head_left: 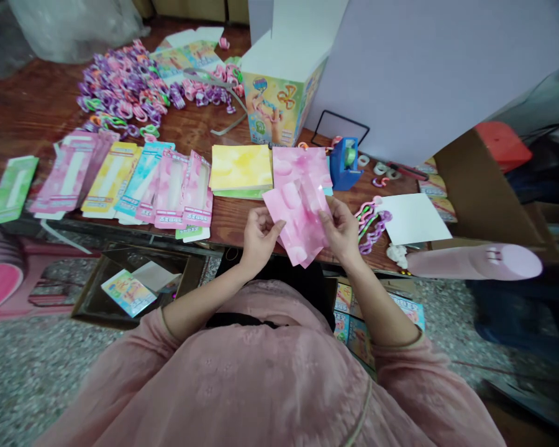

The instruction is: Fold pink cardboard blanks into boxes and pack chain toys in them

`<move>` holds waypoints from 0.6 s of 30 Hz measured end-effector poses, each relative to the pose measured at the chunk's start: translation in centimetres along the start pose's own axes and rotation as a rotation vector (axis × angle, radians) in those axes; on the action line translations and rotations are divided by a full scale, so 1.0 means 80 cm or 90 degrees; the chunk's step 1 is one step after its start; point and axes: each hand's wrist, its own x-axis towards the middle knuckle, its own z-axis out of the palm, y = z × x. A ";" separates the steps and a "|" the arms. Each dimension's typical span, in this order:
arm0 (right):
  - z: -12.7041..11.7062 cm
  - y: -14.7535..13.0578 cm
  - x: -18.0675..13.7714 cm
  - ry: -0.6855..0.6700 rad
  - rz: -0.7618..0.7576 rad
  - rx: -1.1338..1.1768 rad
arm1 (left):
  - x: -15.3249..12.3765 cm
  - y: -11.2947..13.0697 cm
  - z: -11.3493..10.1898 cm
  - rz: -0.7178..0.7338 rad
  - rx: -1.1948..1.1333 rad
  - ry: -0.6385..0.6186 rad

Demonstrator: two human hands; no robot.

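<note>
Two bare hands, with one pink marbled card held between them above the near edge of the wooden desk, a clear plastic film lying against its far part. Left hand and right hand: fingers closed, pinching the card from either side, apparently to hold it raised and flat. Just beyond: pink sheet stack beside yellow sheet stack, seemingly placed within easy reach. Left: row of flat window cards, apparently grouped by colour. Far left: heap of looped plastic toys. Right: blue tape dispenser, white sheet. Far: open printed carton.
</note>
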 end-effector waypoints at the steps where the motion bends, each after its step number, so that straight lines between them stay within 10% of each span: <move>1: 0.002 -0.001 -0.001 -0.005 0.003 0.013 | -0.001 0.003 0.004 -0.019 -0.025 0.003; 18: 0.015 0.001 -0.023 0.109 -0.124 -0.347 | -0.015 0.019 0.020 -0.091 -0.130 -0.099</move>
